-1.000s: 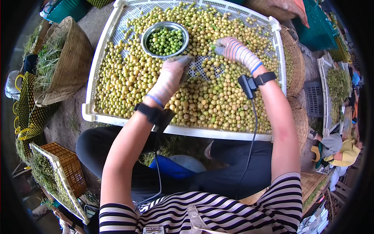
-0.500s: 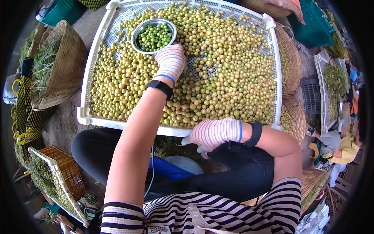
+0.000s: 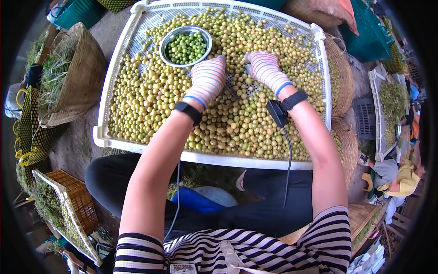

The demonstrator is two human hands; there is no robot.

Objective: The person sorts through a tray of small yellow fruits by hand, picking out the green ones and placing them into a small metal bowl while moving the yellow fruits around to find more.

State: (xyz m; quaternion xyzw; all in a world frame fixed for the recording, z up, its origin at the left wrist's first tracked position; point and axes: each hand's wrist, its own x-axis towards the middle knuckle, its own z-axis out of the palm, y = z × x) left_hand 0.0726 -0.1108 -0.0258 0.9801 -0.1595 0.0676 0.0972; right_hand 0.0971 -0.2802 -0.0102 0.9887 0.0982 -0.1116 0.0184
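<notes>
A white mesh tray [image 3: 101, 119] lies across my lap, spread with small round yellow-green fruits [image 3: 150, 98]. Near its upper left, a metal bowl [image 3: 209, 45] of greener fruits rests on them. My left hand [image 3: 209, 77], in a striped glove, is just below and right of the bowl, its fingers curled down at the fruits. To its right, my right hand [image 3: 265, 68], also gloved, is over the fruits with fingers bent together. The fingertips of both hands are mostly hidden, as is anything between them. A patch of bare mesh [image 3: 244, 87] shows between the hands.
A tall woven basket [image 3: 82, 75] with green stalks stands at the left. Below it, another tray [image 3: 68, 210] of stalks leans on an orange crate [image 3: 82, 196]. Woven baskets [image 3: 340, 77] adjoin the tray's right side. At far right are a grey crate [image 3: 365, 118] and a person in yellow [image 3: 404, 178].
My right hand has moved up from the tray's front edge to the fruits near the middle. My left hand has shifted slightly right and away from the bowl's rim.
</notes>
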